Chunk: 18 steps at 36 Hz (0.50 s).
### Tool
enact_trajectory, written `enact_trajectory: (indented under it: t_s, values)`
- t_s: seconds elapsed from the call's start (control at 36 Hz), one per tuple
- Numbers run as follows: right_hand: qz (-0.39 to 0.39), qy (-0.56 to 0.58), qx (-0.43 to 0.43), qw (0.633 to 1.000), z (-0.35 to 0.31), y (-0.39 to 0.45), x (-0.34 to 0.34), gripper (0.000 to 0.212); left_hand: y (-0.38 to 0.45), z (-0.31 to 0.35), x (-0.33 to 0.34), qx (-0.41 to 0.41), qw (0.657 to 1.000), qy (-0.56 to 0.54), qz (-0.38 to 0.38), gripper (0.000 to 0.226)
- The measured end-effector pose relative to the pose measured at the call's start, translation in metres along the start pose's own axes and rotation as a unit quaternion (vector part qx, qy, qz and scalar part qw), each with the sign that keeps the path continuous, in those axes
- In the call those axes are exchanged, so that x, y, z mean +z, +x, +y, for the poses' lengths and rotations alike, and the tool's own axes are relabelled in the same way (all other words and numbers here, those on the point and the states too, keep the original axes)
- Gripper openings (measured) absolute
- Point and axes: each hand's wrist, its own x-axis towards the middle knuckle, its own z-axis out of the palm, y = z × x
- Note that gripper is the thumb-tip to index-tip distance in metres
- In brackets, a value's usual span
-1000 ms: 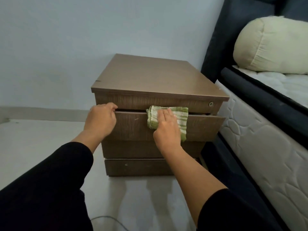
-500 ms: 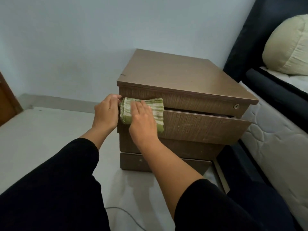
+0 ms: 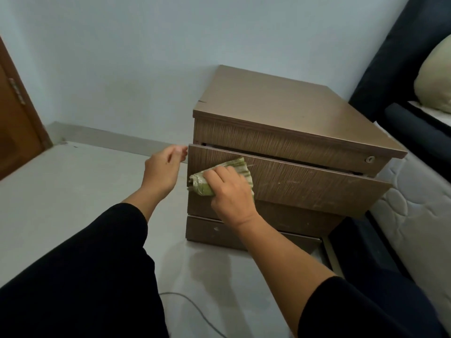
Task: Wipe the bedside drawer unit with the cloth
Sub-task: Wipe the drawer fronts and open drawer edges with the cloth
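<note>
Head view: a brown wood-grain bedside drawer unit (image 3: 280, 113) stood on a pale floor (image 3: 73, 191) against a light blue wall (image 3: 146, 57), just beside a bed with a quilted white mattress (image 3: 415, 215) and a dark headboard (image 3: 390, 64). Its second drawer (image 3: 305, 184) was pulled partly out, the front panel standing proud of the carcass; a small round lock (image 3: 370, 159) sat at the right end of the top front. A green-and-white striped cloth (image 3: 240, 167), bunched into a loose roll, lay against the left part of that drawer front, under and partly ahead of the right hand (image 3: 229, 193). The cloth's long axis ran diagonally, its knotted end pointing down-left toward the drawer's left edge, its flared end up-right. The right hand's fingers curled over the cloth, gripping it and pressing it to the panel. The left hand (image 3: 163, 169) hovered just beside the drawer's top-left corner, fingers loosely bent and holding nothing; whether the fingertips touched the edge could not be told. Both arms wore black sleeves (image 3: 85, 276). A brown door (image 3: 14, 118) showed at far left, a cream pillow (image 3: 434, 79) at far right, and a thin grey cable (image 3: 195, 311) lay on the floor.
</note>
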Motion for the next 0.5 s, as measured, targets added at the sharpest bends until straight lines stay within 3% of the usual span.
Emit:
enact_trajectory:
  t_s: [0.31, 0.5]
  values:
    - [-0.048, 0.052, -0.010, 0.997, 0.007, 0.010, -0.019, 0.030, -0.001, 0.002, 0.000, 0.014, 1.000, 0.023, -0.007, 0.033]
    - [0.024, -0.088, -0.148, 0.985, 0.012, 0.024, -0.018, 0.020, 0.001, 0.001, -0.004, 0.002, 1.000, -0.006, -0.021, 0.030]
